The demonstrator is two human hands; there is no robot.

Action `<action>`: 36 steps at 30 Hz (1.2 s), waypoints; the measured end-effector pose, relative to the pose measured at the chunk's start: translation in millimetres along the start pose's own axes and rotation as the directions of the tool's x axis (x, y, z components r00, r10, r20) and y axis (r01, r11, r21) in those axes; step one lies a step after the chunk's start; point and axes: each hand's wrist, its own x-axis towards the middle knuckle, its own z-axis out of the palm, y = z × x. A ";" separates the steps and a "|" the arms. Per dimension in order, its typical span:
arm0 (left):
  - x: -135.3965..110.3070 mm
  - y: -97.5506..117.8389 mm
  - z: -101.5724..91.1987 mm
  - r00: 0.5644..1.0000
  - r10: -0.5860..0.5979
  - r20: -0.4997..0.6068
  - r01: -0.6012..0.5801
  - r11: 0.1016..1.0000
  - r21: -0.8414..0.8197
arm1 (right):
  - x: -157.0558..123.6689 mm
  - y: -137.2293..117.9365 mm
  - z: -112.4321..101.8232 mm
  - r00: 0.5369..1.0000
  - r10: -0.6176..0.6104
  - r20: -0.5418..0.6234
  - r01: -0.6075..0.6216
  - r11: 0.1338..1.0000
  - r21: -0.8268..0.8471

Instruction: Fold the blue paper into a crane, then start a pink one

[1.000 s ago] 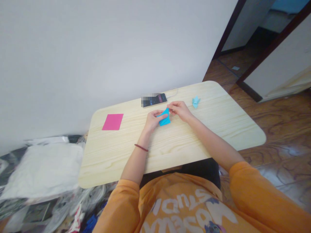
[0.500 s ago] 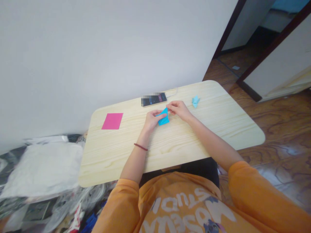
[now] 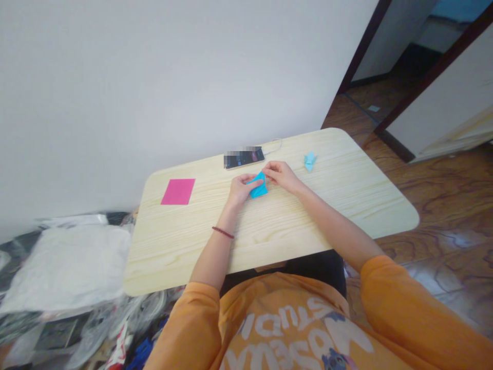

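Observation:
A partly folded piece of blue origami paper [image 3: 259,190] is held between my hands just over the middle of the table [image 3: 285,226]. My left hand [image 3: 242,188] grips its left side, with the thumb lying across the front. At the paper's top corner, my right hand [image 3: 278,173] pinches with thumb and forefinger. The remaining right fingers are curled behind. To the right lies a small light-blue folded paper figure [image 3: 310,161]. A flat pink paper square [image 3: 177,191] rests on the table's left part.
A phone [image 3: 244,158] with a white cable [image 3: 276,146] lies at the table's back edge by the wall [image 3: 173,82]. White plastic bags [image 3: 69,262] and clutter sit on the left below the table. A doorway opens at the right.
My right hand has shifted very slightly left and down with the paper's top corner. The grip of both hands looks the same.

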 end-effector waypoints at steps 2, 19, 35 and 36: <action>0.1 -0.4 0.1 1.000 -0.001 -0.003 0.001 1.000 -0.014 | 0.2 -0.6 0.2 0.997 -0.049 -0.058 0.044 0.995 -0.092; -0.1 -3.1 4.3 0.993 -0.007 -0.120 -0.011 0.990 -0.141 | 1.6 9.5 5.7 0.980 -0.193 -0.056 0.170 0.945 -0.279; 2.7 -7.0 10.9 0.964 -0.019 -0.264 -0.057 0.959 -0.277 | -0.8 11.9 12.3 0.984 -0.178 -0.010 0.171 0.958 -0.232; 2.6 -7.1 11.7 0.961 -0.011 -0.275 -0.070 0.957 -0.282 | -0.9 12.1 12.3 0.984 -0.177 -0.006 0.170 0.957 -0.236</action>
